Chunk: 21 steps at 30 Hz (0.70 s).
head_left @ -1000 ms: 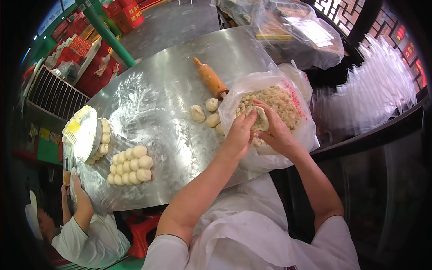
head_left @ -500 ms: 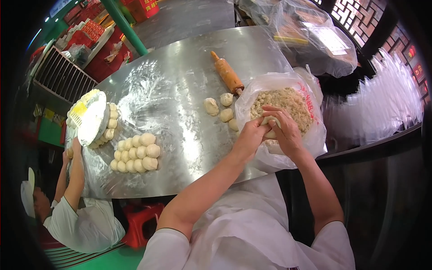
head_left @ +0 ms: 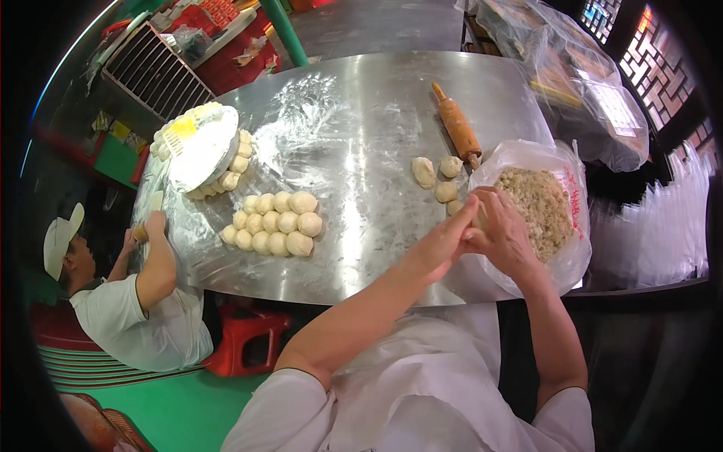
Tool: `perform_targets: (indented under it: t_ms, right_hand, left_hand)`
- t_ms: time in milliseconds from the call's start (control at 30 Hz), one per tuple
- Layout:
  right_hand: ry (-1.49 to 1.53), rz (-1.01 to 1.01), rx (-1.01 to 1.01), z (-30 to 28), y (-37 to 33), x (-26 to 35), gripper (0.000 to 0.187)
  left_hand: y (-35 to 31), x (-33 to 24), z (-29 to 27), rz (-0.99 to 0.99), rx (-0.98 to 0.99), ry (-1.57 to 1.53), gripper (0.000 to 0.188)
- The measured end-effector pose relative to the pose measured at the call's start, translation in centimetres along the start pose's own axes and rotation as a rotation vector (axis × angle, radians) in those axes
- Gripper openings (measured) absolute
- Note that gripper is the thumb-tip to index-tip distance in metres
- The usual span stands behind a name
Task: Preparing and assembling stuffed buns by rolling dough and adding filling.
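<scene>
Pale dough shows only partly between curled fingers.

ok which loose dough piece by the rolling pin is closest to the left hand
The lowest piece of the four, beside the left hand; the other three lie farther up.

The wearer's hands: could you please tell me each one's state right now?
Left hand: closed on a dough piece.
Right hand: closed around the same dough piece.

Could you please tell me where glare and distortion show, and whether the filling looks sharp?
Head view: glare streaks the table; head view: fisheye distortion bows its far edge, and the corners go black; head view: the filling looks fairly sharp, its lumps visible.
</scene>
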State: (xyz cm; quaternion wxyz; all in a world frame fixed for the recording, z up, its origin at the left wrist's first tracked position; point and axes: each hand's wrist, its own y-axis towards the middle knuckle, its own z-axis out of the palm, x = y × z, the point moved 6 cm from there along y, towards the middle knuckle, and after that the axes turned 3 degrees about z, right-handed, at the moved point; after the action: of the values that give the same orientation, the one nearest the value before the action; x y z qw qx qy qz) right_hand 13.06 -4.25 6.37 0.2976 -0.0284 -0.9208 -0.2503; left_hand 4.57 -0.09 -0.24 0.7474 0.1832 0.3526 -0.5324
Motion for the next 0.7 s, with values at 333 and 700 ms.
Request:
perform_targets:
  t_ms: [333, 700]
  right_hand:
    - [0.422, 0.269, 0.374, 6.6, -0.6, 3.4, 0.029]
    - [0.646, 0.288, -0.059, 9.5, 0.6, 3.9, 0.038]
  left_hand:
    - [-5.4, -5.9, -8.3, 0.415, -0.498, 0.471, 0.076]
    - [-8.4, -2.4, -7.1, 0.275, -0.53, 0.119, 0.066]
